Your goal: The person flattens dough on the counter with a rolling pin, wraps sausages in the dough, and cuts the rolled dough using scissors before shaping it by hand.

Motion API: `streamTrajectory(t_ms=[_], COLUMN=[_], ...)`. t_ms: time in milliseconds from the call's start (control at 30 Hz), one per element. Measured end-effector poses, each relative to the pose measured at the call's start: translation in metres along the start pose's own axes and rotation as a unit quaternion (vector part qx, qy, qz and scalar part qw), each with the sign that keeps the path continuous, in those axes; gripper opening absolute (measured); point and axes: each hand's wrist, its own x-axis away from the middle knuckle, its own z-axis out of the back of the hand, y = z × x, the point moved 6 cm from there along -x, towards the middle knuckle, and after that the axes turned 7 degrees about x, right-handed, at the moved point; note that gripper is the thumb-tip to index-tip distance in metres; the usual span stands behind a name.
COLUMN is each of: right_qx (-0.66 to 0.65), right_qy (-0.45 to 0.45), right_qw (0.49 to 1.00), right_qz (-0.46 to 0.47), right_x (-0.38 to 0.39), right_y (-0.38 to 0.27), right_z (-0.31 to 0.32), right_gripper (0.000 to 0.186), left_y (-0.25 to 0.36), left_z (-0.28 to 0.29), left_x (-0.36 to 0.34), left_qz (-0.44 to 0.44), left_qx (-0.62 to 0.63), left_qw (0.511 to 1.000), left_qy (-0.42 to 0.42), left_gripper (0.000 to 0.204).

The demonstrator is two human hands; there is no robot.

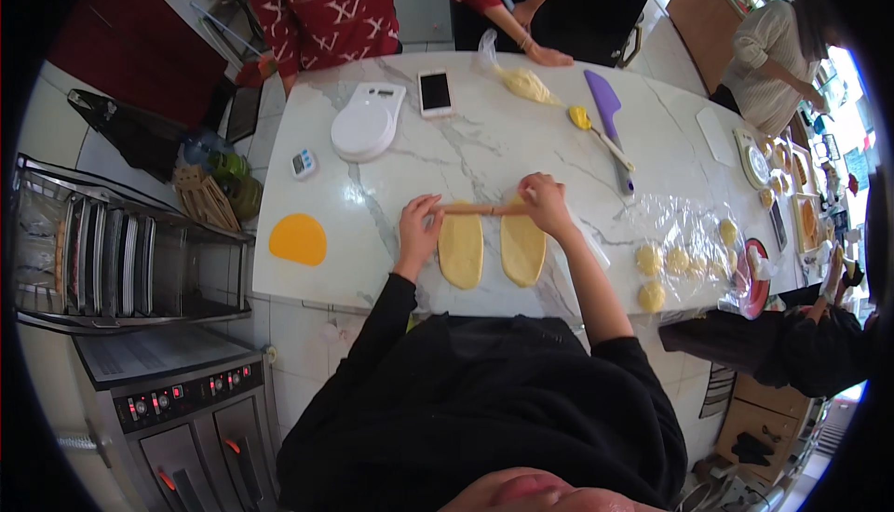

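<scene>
Two flattened ovals of pale yellow dough lie side by side in front of me: the left dough piece and the right dough piece. Across their far ends rests a thin wooden rolling pin. My left hand has its fingers closed on the pin's left end, beside the left piece. The other end is gripped by my right hand, which covers part of the right piece's far tip.
Across the marble table are a white scale, phone, timer, orange scraper, piping bag, purple spatula and spoon. Plastic film covers several dough balls. People stand around; an oven is lower left.
</scene>
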Motion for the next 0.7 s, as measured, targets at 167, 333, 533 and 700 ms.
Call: streamTrajectory(t_ms=[167, 333, 533, 700], right_qx=[-0.006, 0.171, 0.238, 0.168], right_qy=[0.280, 0.214, 0.121, 0.109], right_qw=[0.940, 0.903, 0.686, 0.697], right_qz=[-0.197, -0.330, -0.677, -0.689], right_x=[0.022, 0.079, 0.254, 0.339], right_y=[0.122, 0.213, 0.363, 0.456], right_z=[0.089, 0.184, 0.316, 0.271], right_gripper=[0.012, 0.053, 0.038, 0.032], left_y=[-0.008, -0.006, 0.003, 0.025], left_z=[0.024, 0.090, 0.121, 0.118], left_x=[0.001, 0.011, 0.010, 0.001], left_qz=[0.031, 0.012, 0.048, 0.022], left_qx=[0.038, -0.068, -0.148, -0.129], left_qw=[0.993, 0.976, 0.956, 0.951], left_qy=[0.107, 0.208, 0.248, 0.279], left_gripper=[0.029, 0.028, 0.027, 0.024])
